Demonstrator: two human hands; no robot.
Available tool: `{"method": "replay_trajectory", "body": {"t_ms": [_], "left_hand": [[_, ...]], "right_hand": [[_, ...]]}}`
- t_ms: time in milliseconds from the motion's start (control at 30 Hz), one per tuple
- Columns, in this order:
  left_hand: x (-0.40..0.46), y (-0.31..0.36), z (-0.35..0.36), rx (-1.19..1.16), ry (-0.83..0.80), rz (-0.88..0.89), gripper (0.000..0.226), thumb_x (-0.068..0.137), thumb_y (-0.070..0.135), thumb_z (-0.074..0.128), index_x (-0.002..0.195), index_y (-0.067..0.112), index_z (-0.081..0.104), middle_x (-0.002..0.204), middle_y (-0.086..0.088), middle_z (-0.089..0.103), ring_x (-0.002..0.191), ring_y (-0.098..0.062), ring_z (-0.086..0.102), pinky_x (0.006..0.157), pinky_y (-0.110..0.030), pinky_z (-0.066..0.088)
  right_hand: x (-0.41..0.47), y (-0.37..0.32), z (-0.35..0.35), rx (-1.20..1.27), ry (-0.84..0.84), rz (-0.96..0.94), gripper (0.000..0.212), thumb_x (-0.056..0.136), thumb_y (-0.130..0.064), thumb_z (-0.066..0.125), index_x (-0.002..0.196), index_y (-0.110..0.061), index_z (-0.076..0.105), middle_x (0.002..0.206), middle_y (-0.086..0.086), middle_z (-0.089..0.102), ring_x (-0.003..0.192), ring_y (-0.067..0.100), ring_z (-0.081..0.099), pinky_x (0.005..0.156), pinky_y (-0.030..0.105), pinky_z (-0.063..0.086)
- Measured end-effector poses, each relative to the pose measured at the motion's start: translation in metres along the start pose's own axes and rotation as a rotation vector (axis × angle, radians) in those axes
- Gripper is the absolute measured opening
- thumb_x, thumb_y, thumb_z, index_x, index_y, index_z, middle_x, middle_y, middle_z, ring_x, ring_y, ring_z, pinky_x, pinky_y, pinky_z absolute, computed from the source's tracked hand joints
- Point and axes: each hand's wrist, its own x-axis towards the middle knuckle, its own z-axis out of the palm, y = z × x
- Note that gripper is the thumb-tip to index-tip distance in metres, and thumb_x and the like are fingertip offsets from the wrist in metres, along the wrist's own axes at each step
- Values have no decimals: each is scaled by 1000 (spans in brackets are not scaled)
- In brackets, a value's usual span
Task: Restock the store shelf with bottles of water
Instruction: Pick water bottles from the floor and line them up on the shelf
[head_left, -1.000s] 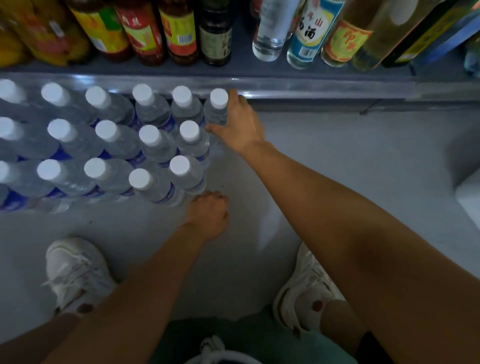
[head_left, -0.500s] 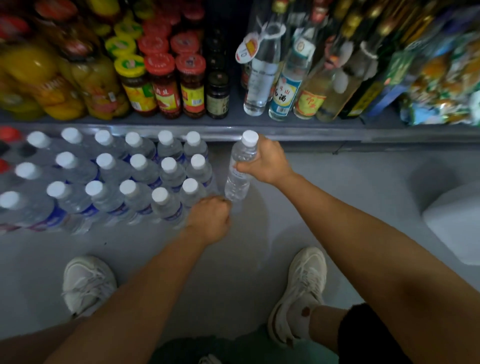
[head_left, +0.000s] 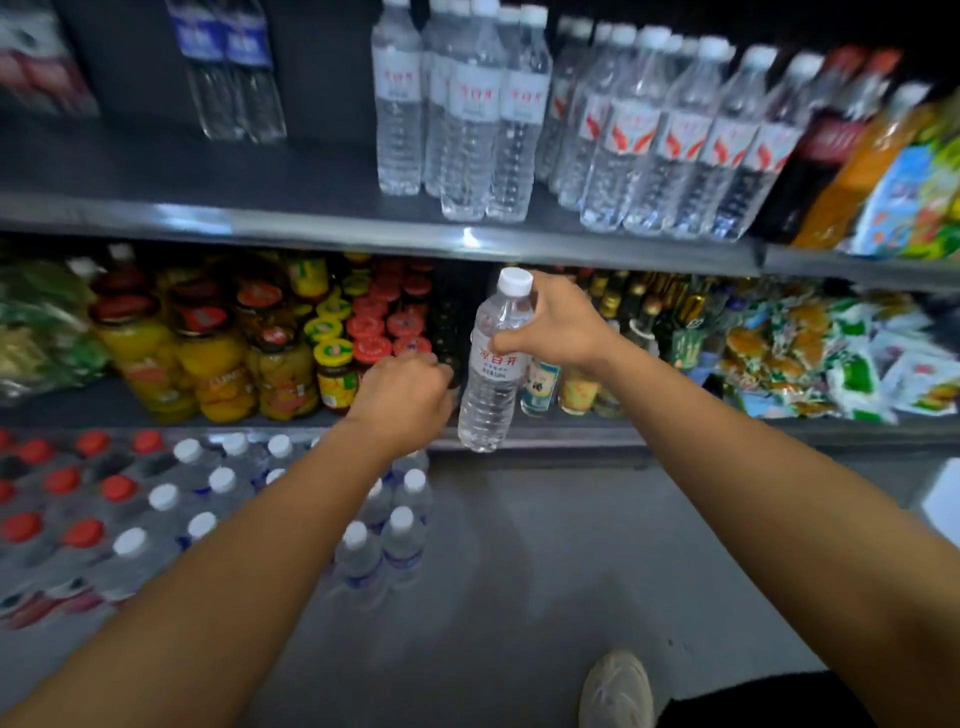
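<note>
My right hand (head_left: 558, 325) grips a clear water bottle (head_left: 492, 382) with a white cap by its neck and shoulder, holding it upright in the air in front of the lower shelf. My left hand (head_left: 402, 397) is curled into a fist just left of the bottle and holds nothing I can see. On the upper shelf (head_left: 363, 234) stand several matching water bottles (head_left: 467, 114) in a group. A pack of white-capped water bottles (head_left: 384, 530) sits on the floor below my left arm.
Red-labelled water bottles (head_left: 670, 140) fill the upper shelf to the right, with dark and orange drinks beyond. Jars with red and yellow lids (head_left: 332, 332) and snack bags (head_left: 831, 358) crowd the lower shelf. Red-capped bottles (head_left: 52, 499) stand on the floor at left.
My right hand has lifted the bottle from the floor pack up to the height of the lower shelf. My left hand rose with it, and my view tilted up to the shelves.
</note>
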Motion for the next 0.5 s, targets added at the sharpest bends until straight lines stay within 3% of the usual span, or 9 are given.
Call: {"method": "replay_trajectory", "body": {"t_ms": [100,200,333,433,500], "left_hand": [[22,-25,-41,33,85,-23,31,93,32,46,116,17,60,115,-4,59,110,-26,53,85,-35,42],[45,-50,-80,69,137,-52,32,92,31,47,116,14,60,116,-7,58,112,-28,52,87,-35,42],[74,-85,-112,100,167,-103,31,92,29,47,113,12,60,113,-7,58,110,-30,52,83,-38,43],[93,-108,-126,101,181,-125,33,92,31,47,116,12,60,114,-7,58,110,-30,52,83,-38,43],[105,-118,-131,108,185,-125,34,93,30,46,118,12,60,116,-7,58,110,-30,51,85,-38,43]], "right_hand": [[25,-39,-24,-3,9,-43,32,63,-16,80,90,-9,65,83,0,67,79,14,64,77,39,54],[54,-76,-43,12,46,-100,47,58,-18,82,100,-8,63,98,7,68,93,20,65,83,44,56],[95,-123,-64,42,77,-174,59,67,-9,82,114,-15,46,91,-3,53,81,9,54,66,24,52],[133,-151,-71,1,130,-220,62,63,-10,84,113,-7,47,87,5,50,73,15,52,71,41,53],[157,-163,-74,-36,168,-232,59,60,-11,85,103,-8,45,82,5,49,72,17,51,70,42,52]]}}
